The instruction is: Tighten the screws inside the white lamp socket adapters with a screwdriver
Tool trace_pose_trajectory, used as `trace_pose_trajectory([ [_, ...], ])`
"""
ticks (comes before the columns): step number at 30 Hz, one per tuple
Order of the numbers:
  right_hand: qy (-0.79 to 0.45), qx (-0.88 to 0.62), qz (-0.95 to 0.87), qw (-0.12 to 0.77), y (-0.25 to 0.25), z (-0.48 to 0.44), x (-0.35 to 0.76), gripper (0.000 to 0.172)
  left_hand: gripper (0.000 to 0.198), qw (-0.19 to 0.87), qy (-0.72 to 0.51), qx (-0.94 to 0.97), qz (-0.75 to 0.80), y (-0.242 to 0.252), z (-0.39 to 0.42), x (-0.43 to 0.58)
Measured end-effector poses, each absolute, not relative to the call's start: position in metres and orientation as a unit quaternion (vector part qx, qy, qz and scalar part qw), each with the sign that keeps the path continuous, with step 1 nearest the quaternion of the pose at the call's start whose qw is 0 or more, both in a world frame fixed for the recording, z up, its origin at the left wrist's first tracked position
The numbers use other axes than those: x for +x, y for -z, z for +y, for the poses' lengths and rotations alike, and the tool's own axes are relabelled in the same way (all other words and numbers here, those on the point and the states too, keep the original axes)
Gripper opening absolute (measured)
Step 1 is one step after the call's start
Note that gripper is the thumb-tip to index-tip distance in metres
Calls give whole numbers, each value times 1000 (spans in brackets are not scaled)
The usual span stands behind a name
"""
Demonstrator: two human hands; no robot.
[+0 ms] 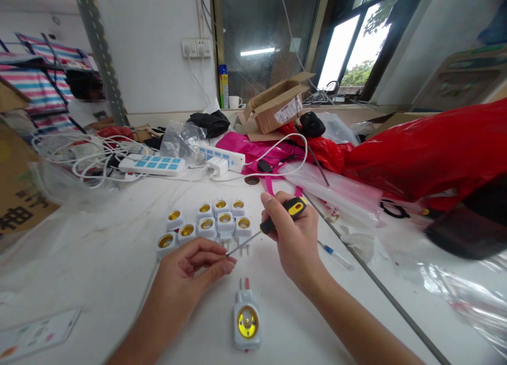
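Note:
My right hand [295, 235] is wrapped round the black and yellow handle of a screwdriver [283, 215], whose thin shaft slants down to the left. At the shaft's tip, the fingers of my left hand [198, 267] are pinched together; whether they hold the tip or some small part there is too small to tell. Below the hands lies a white plug-in lamp socket [247, 323] with a gold-coloured inside and two prongs, one of them red. Behind my left hand stand several similar white sockets [206, 225] in two rough rows.
White power strips [152, 164] and tangled cables lie at the back left. Farther back are an open cardboard box [275, 106] and red plastic bags [428, 148]. A blue-tipped tool [327, 247] lies right of my right hand. A person [89, 103] is at the far left.

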State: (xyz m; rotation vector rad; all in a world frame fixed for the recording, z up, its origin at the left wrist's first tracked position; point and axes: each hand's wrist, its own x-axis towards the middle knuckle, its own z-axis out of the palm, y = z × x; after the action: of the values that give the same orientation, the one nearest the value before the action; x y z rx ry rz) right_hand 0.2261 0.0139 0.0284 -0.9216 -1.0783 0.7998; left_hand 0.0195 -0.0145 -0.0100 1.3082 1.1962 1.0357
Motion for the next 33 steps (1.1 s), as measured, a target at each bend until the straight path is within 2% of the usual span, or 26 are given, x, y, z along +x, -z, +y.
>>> trace_pose_trajectory([
  [12,-341,-419,-509,670,-36,10,226,47,24,448,-449,595,493,14,-14,22],
  [21,-297,-424,-555,652,-35,7,224,52,17,403,-416,655,486,14,-23,24],
  [24,-298,-420,-554,654,-33,7,226,52,28,424,-407,653,477,13,-27,20],
  [29,-355,-376,-516,683,-26,10,232,51,79,437,-316,723,432,6,-28,10],
  [31,-381,-355,-511,684,-26,9,232,49,81,442,-265,755,404,2,-27,10],
  [33,-404,-343,-527,664,-29,6,231,47,71,441,-259,778,366,-1,-28,11],
])
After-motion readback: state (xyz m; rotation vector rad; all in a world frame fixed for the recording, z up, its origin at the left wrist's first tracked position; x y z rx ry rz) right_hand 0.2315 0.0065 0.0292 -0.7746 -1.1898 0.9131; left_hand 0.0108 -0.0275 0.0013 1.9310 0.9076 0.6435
